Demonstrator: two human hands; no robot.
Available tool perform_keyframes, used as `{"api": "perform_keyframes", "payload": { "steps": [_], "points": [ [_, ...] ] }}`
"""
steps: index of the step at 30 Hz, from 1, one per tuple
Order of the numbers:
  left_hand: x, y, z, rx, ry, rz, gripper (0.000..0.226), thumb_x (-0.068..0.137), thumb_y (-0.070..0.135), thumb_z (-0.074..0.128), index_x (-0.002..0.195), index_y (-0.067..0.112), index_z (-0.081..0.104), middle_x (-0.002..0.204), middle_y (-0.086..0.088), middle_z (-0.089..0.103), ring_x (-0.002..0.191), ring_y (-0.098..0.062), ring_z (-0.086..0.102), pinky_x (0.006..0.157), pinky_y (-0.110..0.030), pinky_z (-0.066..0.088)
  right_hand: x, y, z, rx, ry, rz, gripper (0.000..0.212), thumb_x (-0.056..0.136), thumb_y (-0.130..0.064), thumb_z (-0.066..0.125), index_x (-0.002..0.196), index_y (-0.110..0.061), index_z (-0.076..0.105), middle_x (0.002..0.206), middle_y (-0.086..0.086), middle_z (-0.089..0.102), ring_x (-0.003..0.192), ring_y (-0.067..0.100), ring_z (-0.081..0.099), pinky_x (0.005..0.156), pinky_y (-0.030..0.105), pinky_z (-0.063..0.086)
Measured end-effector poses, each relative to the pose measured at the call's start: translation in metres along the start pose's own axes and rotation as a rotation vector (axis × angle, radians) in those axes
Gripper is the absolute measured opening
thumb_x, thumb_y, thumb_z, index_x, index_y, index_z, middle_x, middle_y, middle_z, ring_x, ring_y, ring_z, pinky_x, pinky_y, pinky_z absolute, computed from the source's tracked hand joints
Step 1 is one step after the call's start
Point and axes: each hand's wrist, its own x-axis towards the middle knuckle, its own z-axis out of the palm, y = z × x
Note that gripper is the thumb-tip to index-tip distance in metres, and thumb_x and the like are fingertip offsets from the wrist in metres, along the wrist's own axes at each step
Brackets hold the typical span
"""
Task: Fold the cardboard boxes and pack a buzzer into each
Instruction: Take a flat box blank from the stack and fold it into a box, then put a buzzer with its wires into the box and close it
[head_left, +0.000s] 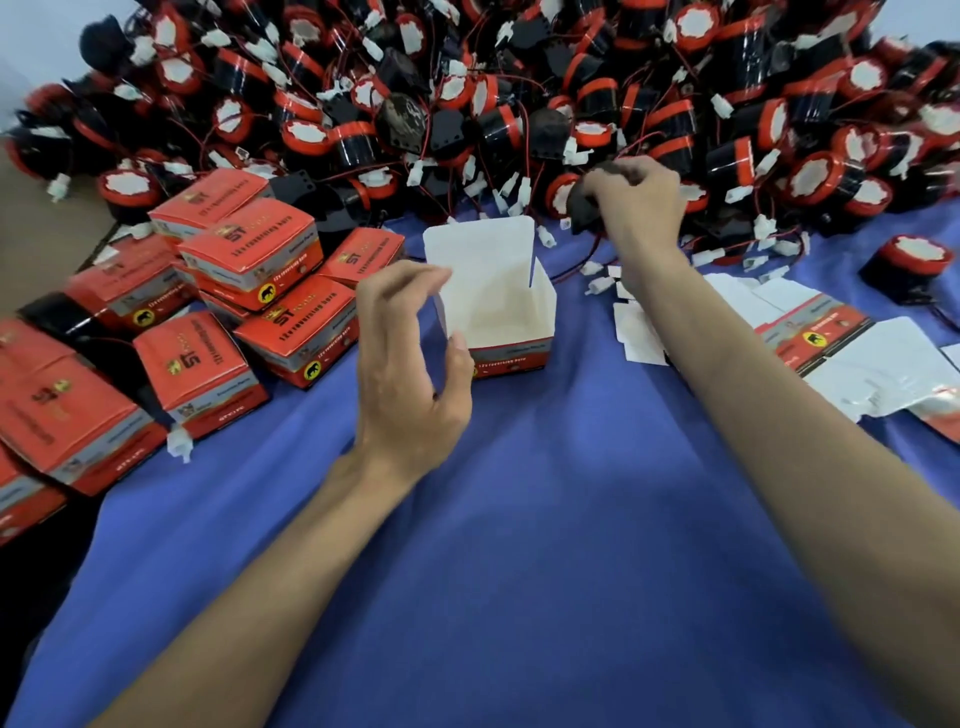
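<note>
An open red-and-white cardboard box (498, 306) stands upright on the blue cloth, its lid flap raised at the back and its inside empty. My left hand (410, 364) hovers at the box's left side, fingers loosely curved; the thumb touches the near left corner. My right hand (636, 208) reaches to the edge of the buzzer heap and grips a black buzzer (584, 200), with red wires trailing below it. The heap of black-and-red buzzers (467, 93) fills the whole back of the table.
Several closed red boxes (249, 260) are stacked at the left. Flat unfolded box blanks (857, 358) lie at the right, under my right forearm. A single buzzer (906, 265) sits at the far right. The blue cloth (519, 519) spreads toward me.
</note>
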Motion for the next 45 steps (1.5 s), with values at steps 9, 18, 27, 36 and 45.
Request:
{"api": "perform_keyframes", "payload": {
  "steps": [9, 18, 27, 36, 45],
  "points": [
    [-0.002, 0.017, 0.002, 0.187, -0.184, 0.077, 0.029, 0.085, 0.014, 0.054, 0.113, 0.005, 0.057, 0.11, -0.016, 0.057, 0.103, -0.024, 0.051, 0.088, -0.04, 0.038, -0.071, -0.002, -0.066, 0.528, -0.172, 0.335, 0.016, 0.098, -0.011, 0.052, 0.108, -0.002, 0.062, 0.085, -0.001, 0.073, 0.076, 0.011, 0.071, 0.07, 0.018, 0.055],
    [-0.005, 0.034, 0.005, 0.203, -0.286, 0.227, 0.036, 0.085, 0.031, 0.065, 0.107, 0.003, 0.07, 0.068, -0.004, 0.064, 0.072, -0.016, 0.052, 0.072, -0.028, 0.043, -0.131, -0.004, -0.061, 0.418, -0.059, -0.043, 0.028, 0.1, -0.025, 0.047, 0.12, -0.042, 0.056, 0.12, -0.025, 0.056, 0.116, 0.005, 0.057, 0.089, 0.047, 0.055],
    [0.0, 0.022, 0.002, 0.31, -0.365, 0.169, 0.073, 0.083, 0.043, 0.063, 0.141, 0.004, 0.043, 0.117, -0.012, 0.064, 0.11, -0.028, 0.055, 0.097, -0.045, 0.04, -0.132, 0.001, -0.063, 0.51, -0.23, 0.058, 0.05, 0.078, -0.027, 0.065, 0.127, -0.022, 0.053, 0.102, -0.011, 0.062, 0.087, 0.011, 0.062, 0.059, 0.02, 0.048],
    [0.004, 0.011, 0.005, 0.384, -0.508, 0.191, 0.072, 0.08, 0.01, 0.073, 0.141, -0.006, 0.039, 0.087, -0.012, 0.071, 0.075, -0.034, 0.065, 0.077, -0.037, 0.048, -0.13, -0.007, -0.069, 0.949, -0.224, 0.203, 0.025, 0.087, -0.028, 0.046, 0.075, -0.026, 0.068, 0.073, -0.008, 0.064, 0.061, 0.008, 0.055, 0.055, 0.02, 0.038],
    [0.005, 0.012, 0.01, 0.162, -0.316, 0.21, 0.048, 0.074, -0.016, 0.061, 0.12, -0.006, 0.061, 0.112, -0.021, 0.061, 0.102, -0.027, 0.05, 0.091, -0.025, 0.042, -0.14, 0.003, -0.056, 0.323, -0.454, 0.014, 0.016, 0.074, -0.027, 0.056, 0.086, -0.032, 0.064, 0.076, -0.018, 0.064, 0.067, 0.003, 0.058, 0.05, 0.017, 0.042]
  ]
}}
